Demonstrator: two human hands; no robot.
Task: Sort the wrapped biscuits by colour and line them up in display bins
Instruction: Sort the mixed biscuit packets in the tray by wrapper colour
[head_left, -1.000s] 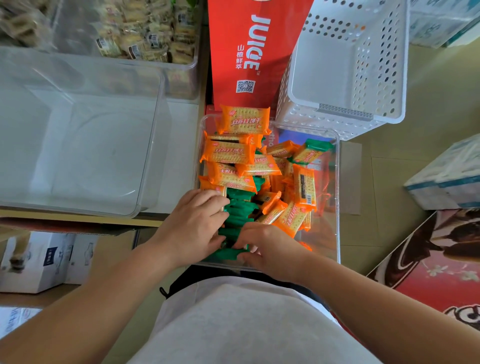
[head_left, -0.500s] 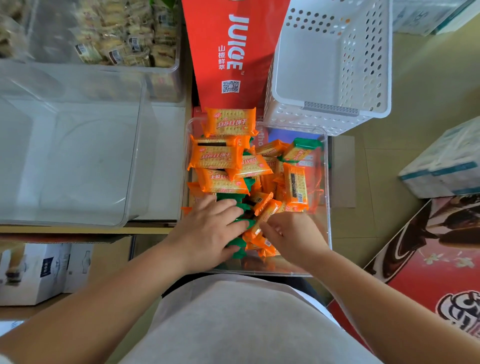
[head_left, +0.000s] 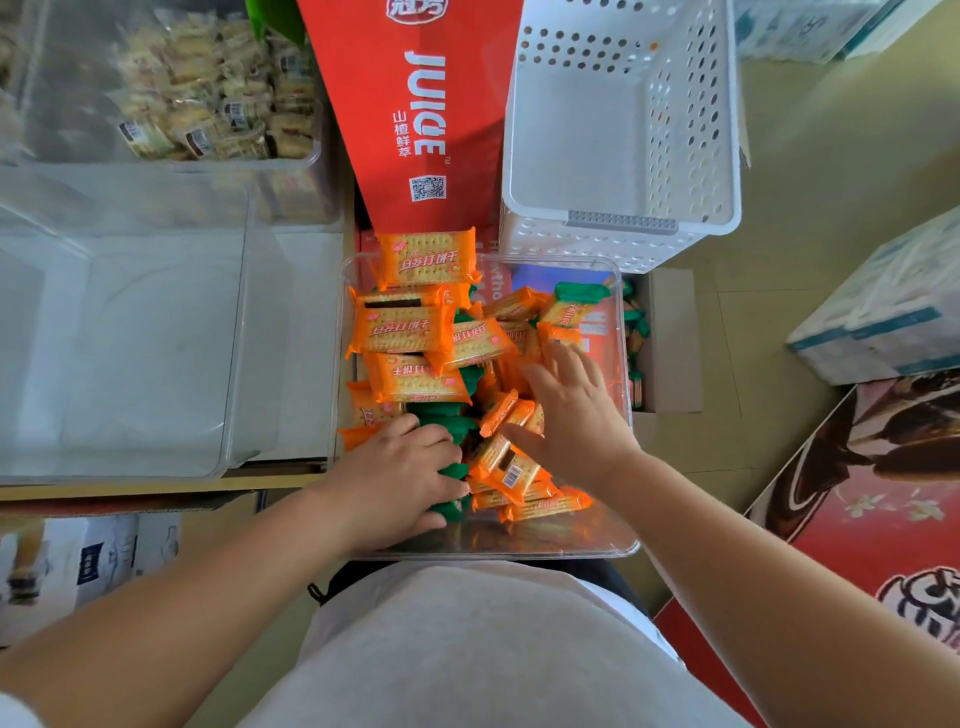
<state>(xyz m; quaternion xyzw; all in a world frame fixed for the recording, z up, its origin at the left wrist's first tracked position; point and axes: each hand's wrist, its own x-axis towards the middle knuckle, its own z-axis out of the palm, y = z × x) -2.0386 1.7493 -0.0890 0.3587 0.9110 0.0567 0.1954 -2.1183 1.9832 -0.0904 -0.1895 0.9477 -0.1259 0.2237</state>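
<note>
While the green-wrapped biscuit packets (head_left: 448, 425) stay stacked at the near left of the clear plastic bin (head_left: 519, 552), clasped by the left hand (head_left: 395, 478), the right hand (head_left: 566, 415) no longer digs beside them. It now spreads flat, holding nothing, over the orange-wrapped packets (head_left: 397, 330), probably to sweep them aside.

Left forearm enters from 8 o'clock. Left hand (head_left: 400, 478) is palm down, with fingers and thumb curled around a stack of green packets (head_left: 453, 472). Right forearm enters from 4 o'clock. Right hand (head_left: 571, 415) is palm down, with 5 digits extended and spread and fingertips directed toward 11 o'clock.
</note>
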